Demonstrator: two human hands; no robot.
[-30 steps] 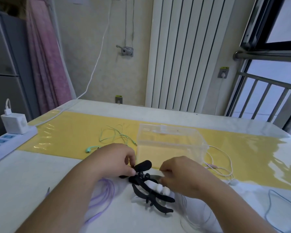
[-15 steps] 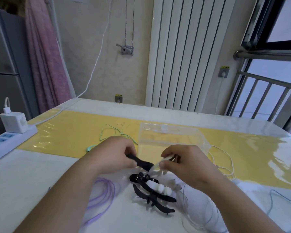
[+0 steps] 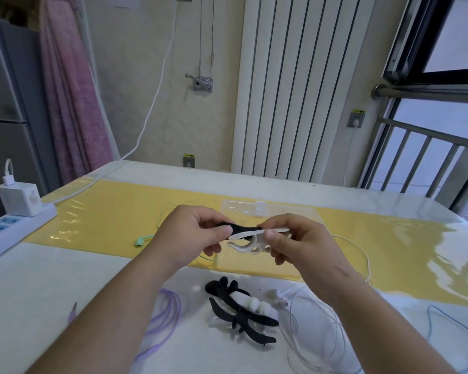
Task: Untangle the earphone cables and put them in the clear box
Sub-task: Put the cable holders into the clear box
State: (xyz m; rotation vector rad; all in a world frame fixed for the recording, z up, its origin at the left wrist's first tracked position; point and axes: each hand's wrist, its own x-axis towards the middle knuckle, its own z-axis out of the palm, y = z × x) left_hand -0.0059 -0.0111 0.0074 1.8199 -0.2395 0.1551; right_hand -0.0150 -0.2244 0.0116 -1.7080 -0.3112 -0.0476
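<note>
A black strip (image 3: 239,228) is pinched by the left hand (image 3: 193,233), a white strip (image 3: 257,233) by the right hand (image 3: 295,241); black winders (image 3: 241,311) (cables alongside) lie below, the clear box (image 3: 295,213) just beyond.

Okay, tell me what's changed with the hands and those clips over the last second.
Both hands rose off the table: the left hand lifted a black strip-shaped clip, and the right hand took hold of a white hooked clip, now held together before the clear plastic box. The black clip pile, purple cable and green earphone stayed put.
</note>
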